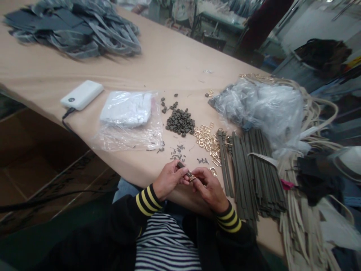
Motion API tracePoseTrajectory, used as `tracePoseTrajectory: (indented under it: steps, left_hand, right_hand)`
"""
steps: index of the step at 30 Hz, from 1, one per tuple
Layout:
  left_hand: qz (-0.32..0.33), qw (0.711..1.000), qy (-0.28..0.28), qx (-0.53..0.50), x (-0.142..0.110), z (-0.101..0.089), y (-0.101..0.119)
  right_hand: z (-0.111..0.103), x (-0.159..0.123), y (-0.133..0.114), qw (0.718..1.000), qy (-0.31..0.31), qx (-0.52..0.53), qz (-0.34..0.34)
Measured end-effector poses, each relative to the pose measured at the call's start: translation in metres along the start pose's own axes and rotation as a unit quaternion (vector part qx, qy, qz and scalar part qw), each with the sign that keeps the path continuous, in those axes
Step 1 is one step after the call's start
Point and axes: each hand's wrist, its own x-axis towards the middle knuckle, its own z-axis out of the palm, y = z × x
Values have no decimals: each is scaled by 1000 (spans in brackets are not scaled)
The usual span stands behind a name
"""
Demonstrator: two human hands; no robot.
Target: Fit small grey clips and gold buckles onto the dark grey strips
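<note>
Close to the table's near edge, my left hand point(170, 178) pinches a short dark olive strap point(181, 165) between thumb and fingers. A small gold buckle point(192, 178) is at the strap's end, and my right hand point(208, 188) grips it with thumb and forefinger. The fingers hide part of the strap. Just beyond the hands lie small dark pins point(177, 152) and a heap of dark strap loops point(180, 122). To their right is a pile of gold buckles point(207, 139), with one loose buckle point(213, 172) near my right hand.
Long olive straps point(245, 173) lie in rows at right, beside clear plastic bags point(262, 101) and beige cords point(293, 218). At left are a plastic-wrapped white packet point(126, 109) and a white power bank point(82, 95) with a cable. Dark grey straps point(76, 28) are heaped at the far left.
</note>
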Motion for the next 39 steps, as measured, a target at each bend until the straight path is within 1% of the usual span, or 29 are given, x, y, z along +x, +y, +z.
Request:
tracePoseTrajectory:
  steps: [4,9,14,19,21,23,24,26,28,30,33,35,37,38,39]
  left_hand:
    - [-3,999,-7,-35,1,1,-3]
    - [-10,999,-4,-47,1,1,-3]
    - [9,1000,3,-1,0,0,-3]
    - [58,994,-2,90,2,-3,-3]
    - [81,988,7,131,2,-4,-3]
    - [97,982,19,162,1,-4,-2]
    - [103,979,24,174,0,-4,-2]
    - [113,974,26,196,-2,-3,1]
    - [124,967,27,220,-4,-2,4]
    - [134,962,20,238,-5,-3,8]
    - [135,960,-5,246,-7,-4,8]
    - [141,954,-5,264,-6,-8,0]
    - [157,942,-5,296,1,-20,-11]
    - [159,938,-32,308,6,-30,-16]
    - [168,932,-60,317,11,-40,-19]
  right_hand:
    - [-3,0,-1,1000,24,-20,-4]
    - [-9,0,1,996,5,-77,-33]
    - [-9,2,-1,994,0,-104,-33]
    - [-6,5,-4,993,-16,-109,-32]
    - [-4,6,-5,997,-12,-78,-10]
    - [-1,7,-7,999,-2,-8,38]
    - [0,8,-9,997,-1,32,71]
    - [1,10,-12,986,-16,98,136]
    - [0,13,-14,975,-43,130,176]
    - [-2,14,-15,970,-59,149,182]
    - [-5,10,-17,970,-71,164,165]
    - [-6,8,-12,975,-88,133,153]
    - [-1,19,1,982,-78,71,157]
    - [3,31,8,985,-67,45,153]
    - [8,47,14,988,-63,46,131]
